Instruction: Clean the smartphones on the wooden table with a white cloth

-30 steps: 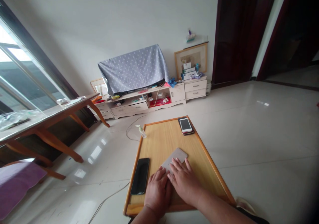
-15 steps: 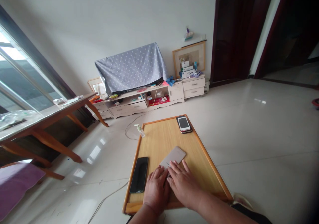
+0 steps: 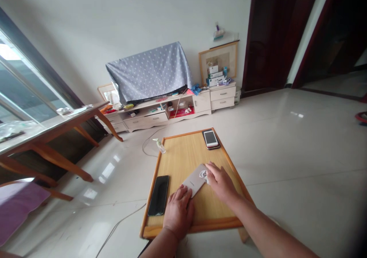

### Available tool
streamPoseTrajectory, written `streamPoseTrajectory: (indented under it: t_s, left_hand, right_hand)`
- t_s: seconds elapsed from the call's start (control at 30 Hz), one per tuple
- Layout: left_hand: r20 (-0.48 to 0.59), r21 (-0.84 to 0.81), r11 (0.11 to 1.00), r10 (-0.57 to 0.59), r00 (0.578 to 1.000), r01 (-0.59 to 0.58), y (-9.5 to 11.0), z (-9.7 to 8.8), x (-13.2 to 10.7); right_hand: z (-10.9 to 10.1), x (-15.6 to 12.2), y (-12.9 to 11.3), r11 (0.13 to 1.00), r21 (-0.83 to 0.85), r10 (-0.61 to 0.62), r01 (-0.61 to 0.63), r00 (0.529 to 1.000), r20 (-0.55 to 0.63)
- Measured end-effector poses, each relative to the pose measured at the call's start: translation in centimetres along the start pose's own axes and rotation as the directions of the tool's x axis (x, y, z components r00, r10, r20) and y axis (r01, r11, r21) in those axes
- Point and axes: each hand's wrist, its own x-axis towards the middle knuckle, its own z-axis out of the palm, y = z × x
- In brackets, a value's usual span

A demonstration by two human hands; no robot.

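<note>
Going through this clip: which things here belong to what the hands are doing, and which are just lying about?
Being handled:
right hand, fingers on a flat beige packet
left hand, beside the packet

Lying about:
black smartphone
stacked phones
small pump bottle
wooden board

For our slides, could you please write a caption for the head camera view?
Left hand and right hand touch a flat beige packet on a wooden board.
</note>
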Motion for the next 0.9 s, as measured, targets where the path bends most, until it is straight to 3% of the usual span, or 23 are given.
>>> streamPoseTrajectory:
  t_s: [0.1, 0.27, 0.4, 0.5, 0.6, 0.67, 0.73, 0.9]
  left_hand:
    - [0.003, -0.002, 1.0, -0.006, 1.0, 0.006, 0.0, 0.0, 0.0]
    - [0.005, -0.012, 1.0, -0.004, 1.0, 0.004, 0.0, -0.1, 0.0]
    - [0.016, -0.012, 1.0, -0.007, 1.0, 0.007, 0.0, -0.2, 0.0]
    - [0.025, -0.002, 1.0, -0.01, 1.0, 0.011, 0.0, -0.2, 0.0]
    - [0.026, 0.005, 1.0, -0.011, 1.0, 0.01, 0.0, -0.2, 0.0]
    - [0.026, 0.007, 1.0, -0.008, 1.0, 0.008, 0.0, -0.2, 0.0]
    - [0.023, 0.01, 1.0, -0.006, 1.0, 0.006, 0.0, -0.2, 0.0]
    - [0.011, 0.007, 1.0, -0.005, 1.0, 0.005, 0.1, -0.3, 0.2]
  right_hand:
    - [-0.3, 0.1, 0.4, 0.998, -0.061, -0.017, 0.015, 0.999, -0.028]
    - [0.3, 0.1, 0.2, 0.984, -0.181, 0.005, 0.001, 0.999, 0.037]
    - [1.3, 0.6, 0.0, 0.998, 0.018, 0.055, -0.055, 0.998, 0.022]
    - [1.8, 1.2, 0.1, 0.987, 0.153, 0.064, -0.054, 0.996, -0.06]
    - [1.7, 1.6, 0.6, 0.988, 0.153, 0.055, -0.024, 0.979, -0.198]
    - [1.7, 1.7, 0.8, 0.991, 0.123, -0.014, 0.046, 0.968, -0.249]
    - [1.9, 1.4, 0.7, 0.988, 0.067, -0.125, 0.142, 0.97, -0.208]
    - [3.4, -1.1, -1.7, 0.959, -0.093, -0.255, 0.268, 0.958, 0.129]
